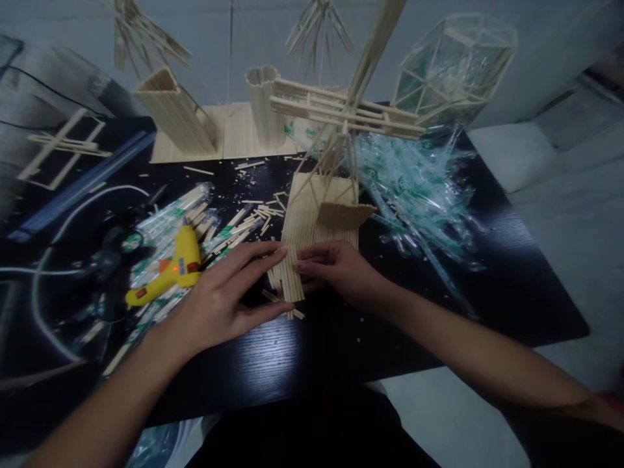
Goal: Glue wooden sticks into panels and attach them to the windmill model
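Observation:
A small panel of wooden sticks (292, 278) laid side by side is at the table's front, between my hands. My left hand (221, 289) spans it, fingertips on its far end and thumb at its near end. Fingers bent in a pinch, my right hand (341, 270) is at the panel's right edge. Just beyond stands a wooden stick model (336, 136) with crossed arms on a base of sticks (305, 211). A short stick wall (345, 214) rises from that base. Loose sticks (273, 276) lie partly under my left hand.
A yellow glue gun (178, 266) with an orange light rests on wrapped sticks (205, 224) at left. Crumpled plastic wrappers (414, 182) cover the right side. Behind are a square stick tower (178, 114), a round one (267, 107) and a stick frame (453, 65).

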Demonstrator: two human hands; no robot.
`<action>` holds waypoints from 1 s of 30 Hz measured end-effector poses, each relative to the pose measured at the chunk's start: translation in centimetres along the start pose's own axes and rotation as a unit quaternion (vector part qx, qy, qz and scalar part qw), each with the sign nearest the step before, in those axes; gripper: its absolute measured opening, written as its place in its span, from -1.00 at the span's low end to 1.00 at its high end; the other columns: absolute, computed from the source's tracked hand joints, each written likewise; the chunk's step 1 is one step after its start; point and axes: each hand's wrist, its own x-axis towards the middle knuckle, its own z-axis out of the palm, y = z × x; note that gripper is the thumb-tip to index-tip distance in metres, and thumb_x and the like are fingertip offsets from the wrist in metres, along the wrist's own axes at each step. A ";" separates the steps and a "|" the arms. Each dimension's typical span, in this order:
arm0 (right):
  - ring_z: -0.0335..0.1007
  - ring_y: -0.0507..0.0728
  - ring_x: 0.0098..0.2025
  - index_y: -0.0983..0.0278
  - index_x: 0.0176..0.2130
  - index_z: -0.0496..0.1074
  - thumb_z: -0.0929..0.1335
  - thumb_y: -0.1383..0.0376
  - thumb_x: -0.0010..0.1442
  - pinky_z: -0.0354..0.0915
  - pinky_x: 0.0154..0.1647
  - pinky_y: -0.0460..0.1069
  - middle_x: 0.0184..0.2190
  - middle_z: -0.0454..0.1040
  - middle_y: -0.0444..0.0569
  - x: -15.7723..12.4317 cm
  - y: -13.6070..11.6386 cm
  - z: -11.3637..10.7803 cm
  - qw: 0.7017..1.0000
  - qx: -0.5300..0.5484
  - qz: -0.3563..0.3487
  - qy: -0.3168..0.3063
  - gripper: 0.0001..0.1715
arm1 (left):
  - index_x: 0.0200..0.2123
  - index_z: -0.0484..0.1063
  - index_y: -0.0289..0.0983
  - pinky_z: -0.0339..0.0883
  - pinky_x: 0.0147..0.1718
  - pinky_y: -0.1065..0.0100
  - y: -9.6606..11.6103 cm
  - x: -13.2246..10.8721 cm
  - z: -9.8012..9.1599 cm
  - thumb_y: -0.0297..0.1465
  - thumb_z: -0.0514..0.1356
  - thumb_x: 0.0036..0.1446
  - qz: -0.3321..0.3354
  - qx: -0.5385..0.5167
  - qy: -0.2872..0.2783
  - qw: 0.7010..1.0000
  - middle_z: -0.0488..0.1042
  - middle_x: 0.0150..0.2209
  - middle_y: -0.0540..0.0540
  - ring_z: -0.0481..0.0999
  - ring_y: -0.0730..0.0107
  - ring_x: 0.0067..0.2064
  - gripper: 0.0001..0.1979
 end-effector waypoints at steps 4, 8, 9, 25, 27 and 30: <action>0.63 0.07 -0.33 0.36 -0.27 0.58 0.69 0.18 -0.14 0.59 -0.15 0.01 -0.39 0.65 -0.07 0.0 0.0 -0.1 1.000 -0.003 -0.001 0.006 -0.51 | 0.36 0.27 -0.24 0.47 0.23 0.02 0.0 0.1 -0.1 -0.23 0.39 0.22 -0.005 -0.001 -0.007 1.000 0.42 0.29 -0.32 0.51 0.03 0.25 -0.30; 0.64 0.09 -0.30 0.35 -0.26 0.59 0.69 0.18 -0.12 0.59 -0.12 0.03 -0.37 0.66 -0.05 0.0 0.1 -0.2 1.000 -0.004 -0.009 0.010 -0.52 | 0.37 0.25 -0.20 0.47 0.23 0.00 0.2 0.1 -0.3 -0.24 0.38 0.22 -0.006 -0.009 -0.011 1.000 0.40 0.32 -0.31 0.50 0.02 0.27 -0.29; 0.64 0.09 -0.30 0.35 -0.26 0.59 0.68 0.18 -0.11 0.60 -0.12 0.04 -0.37 0.66 -0.06 0.0 0.1 -0.2 1.000 -0.004 -0.010 0.012 -0.53 | 0.37 0.25 -0.19 0.47 0.23 -0.02 0.2 0.1 -0.3 -0.24 0.38 0.23 -0.008 -0.011 -0.013 1.000 0.39 0.32 -0.31 0.50 0.01 0.27 -0.29; 0.63 0.05 -0.33 0.34 -0.29 0.58 0.70 0.22 -0.17 0.60 -0.22 -0.05 -0.38 0.65 -0.09 -0.1 0.2 0.1 1.000 -0.003 -0.009 0.005 -0.52 | 0.31 0.26 -0.19 0.49 0.19 0.03 0.0 0.0 0.0 -0.17 0.41 0.15 -0.057 -0.028 -0.004 0.998 0.51 0.21 -0.24 0.57 0.03 0.19 -0.27; 0.63 0.06 -0.33 0.34 -0.29 0.58 0.70 0.19 -0.16 0.60 -0.22 -0.04 -0.38 0.65 -0.09 -0.1 0.2 0.1 1.000 -0.003 -0.006 0.003 -0.51 | 0.30 0.26 -0.19 0.53 0.14 0.07 0.0 0.0 0.1 -0.13 0.42 0.13 -0.076 -0.026 -0.005 0.997 0.52 0.18 -0.23 0.60 0.06 0.14 -0.26; 0.64 0.08 -0.30 0.35 -0.27 0.58 0.70 0.18 -0.15 0.60 -0.19 -0.01 -0.36 0.66 -0.07 -0.2 0.2 0.1 1.000 -0.012 -0.006 0.006 -0.50 | 0.28 0.26 -0.18 0.56 0.08 0.11 0.0 0.0 0.1 -0.10 0.43 0.10 -0.093 -0.023 -0.007 0.995 0.54 0.16 -0.21 0.62 0.07 0.11 -0.24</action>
